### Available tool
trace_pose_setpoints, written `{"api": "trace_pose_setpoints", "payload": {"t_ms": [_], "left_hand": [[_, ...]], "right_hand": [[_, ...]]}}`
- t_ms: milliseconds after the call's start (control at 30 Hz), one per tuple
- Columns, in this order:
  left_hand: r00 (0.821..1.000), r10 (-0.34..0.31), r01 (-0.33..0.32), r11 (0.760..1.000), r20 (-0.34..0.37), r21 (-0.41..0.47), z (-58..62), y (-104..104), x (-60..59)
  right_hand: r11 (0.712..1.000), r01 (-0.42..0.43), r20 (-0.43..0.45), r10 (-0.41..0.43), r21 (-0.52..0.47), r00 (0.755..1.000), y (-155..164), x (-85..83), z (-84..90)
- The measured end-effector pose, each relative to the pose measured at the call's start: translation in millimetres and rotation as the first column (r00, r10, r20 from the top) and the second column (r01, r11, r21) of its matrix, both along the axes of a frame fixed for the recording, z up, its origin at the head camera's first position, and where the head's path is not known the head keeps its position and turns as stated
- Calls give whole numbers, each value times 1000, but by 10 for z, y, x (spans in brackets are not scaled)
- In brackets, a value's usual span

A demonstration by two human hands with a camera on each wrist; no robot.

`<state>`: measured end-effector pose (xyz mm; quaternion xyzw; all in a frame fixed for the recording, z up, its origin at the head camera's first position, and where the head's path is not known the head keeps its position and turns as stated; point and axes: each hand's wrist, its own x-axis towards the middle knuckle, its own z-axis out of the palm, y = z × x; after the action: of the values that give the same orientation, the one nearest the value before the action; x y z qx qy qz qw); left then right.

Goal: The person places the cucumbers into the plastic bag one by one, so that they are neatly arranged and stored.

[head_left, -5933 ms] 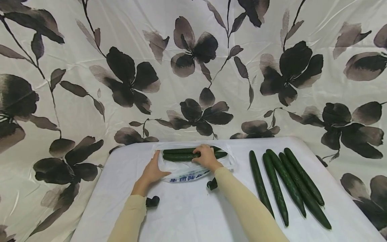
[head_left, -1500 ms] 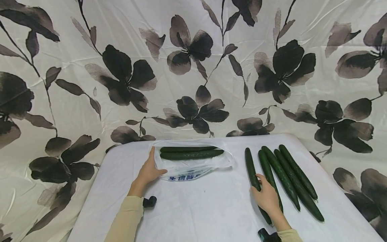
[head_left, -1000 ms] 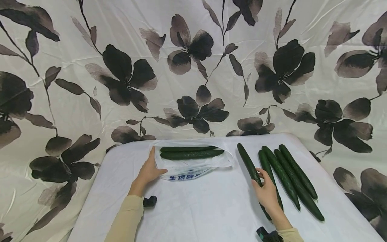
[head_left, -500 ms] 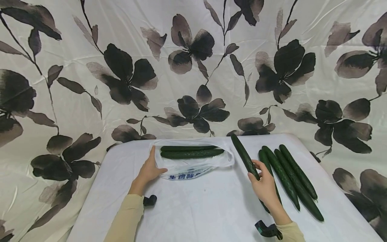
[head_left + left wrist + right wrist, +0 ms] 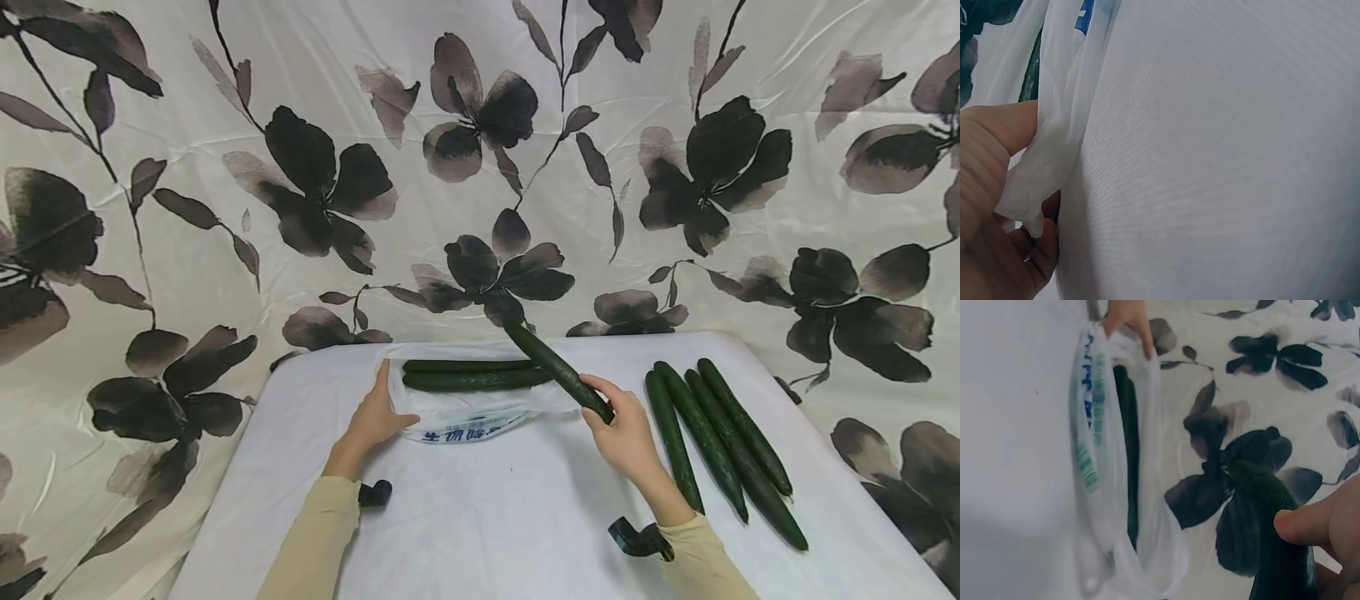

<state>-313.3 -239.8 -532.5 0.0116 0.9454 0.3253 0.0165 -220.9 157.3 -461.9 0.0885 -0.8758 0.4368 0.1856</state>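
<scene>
My right hand (image 5: 626,429) grips a dark green cucumber (image 5: 558,369) near its lower end, thumb on one side. The cucumber slants up and left above the right end of a white plastic bag (image 5: 465,431) with blue print. Two cucumbers (image 5: 476,380) lie side by side in the bag's mouth, their right ends partly behind the held one. At the bag's left end, my left hand (image 5: 371,421) spreads thumb and index finger at the mouth. In the left wrist view, bunched bag plastic (image 5: 1063,119) passes between the thumb and the curled other fingers.
Several loose cucumbers (image 5: 720,450) lie slanted on the right side of the white-covered table (image 5: 480,533). A floral curtain (image 5: 480,167) hangs right behind the table's back edge. Small black devices (image 5: 641,537) are strapped to both wrists.
My right hand took the leftmost loose cucumber, lifted it, and carried it left to the bag; earlier it was on a cucumber in the bag. My left hand stays at the bag's left end.
</scene>
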Motion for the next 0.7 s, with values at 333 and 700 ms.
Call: {"api": "trace_pose_setpoints", "payload": {"t_ms": [333, 700], "left_hand": [[1000, 3, -3, 1000, 1, 0, -33, -15, -20], [1000, 3, -3, 1000, -1, -13, -37, -23, -27]], "right_hand": [[990, -114, -21, 116, 85, 993, -296, -259, 111], [946, -254, 35, 252, 200, 967, -533, -520, 106]]}}
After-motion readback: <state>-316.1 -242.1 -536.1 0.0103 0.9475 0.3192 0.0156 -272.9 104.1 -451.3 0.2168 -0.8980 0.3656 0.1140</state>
